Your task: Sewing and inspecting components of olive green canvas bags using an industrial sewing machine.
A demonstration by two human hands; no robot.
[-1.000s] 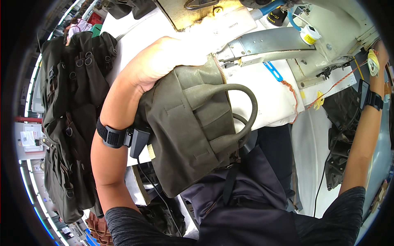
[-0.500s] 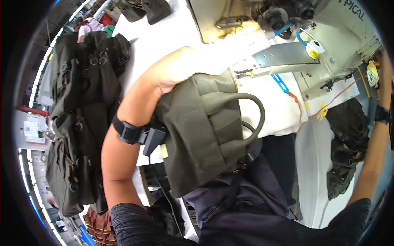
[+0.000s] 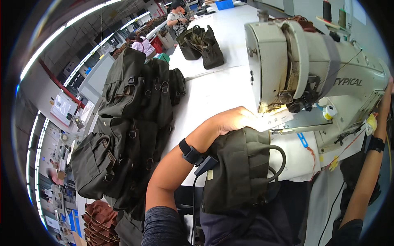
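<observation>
An olive-green handbag (image 3: pixel 234 172) with a looped handle (image 3: pixel 283 158) hangs at the table's front edge, its upper rim under the head of a sewing machine (image 3: pixel 295 61). My left hand (image 3: pixel 237 119) grips the bag by that rim, next to the needle area. Bright lamp light washes out the fingertips there. At the far right edge of the view, my right hand (image 3: pixel 390 84) is at the end of the machine, around where its wheel would be. Most of this hand is cut off, so its fingers do not show.
A pile of dark green bags (image 3: pixel 135 106) stands to the left, brown leather pieces (image 3: pixel 100 221) below it. Another green bag (image 3: pixel 201 45) sits farther back on the white table (image 3: pixel 221 88). Thread spools (image 3: pixel 326 11) stand behind the machine. Two people work at the far end.
The view has tilted up and shifted left, bringing the whole machine head, the far table and the people into sight. My left hand stays at the bag's rim, the right at the machine's end.
</observation>
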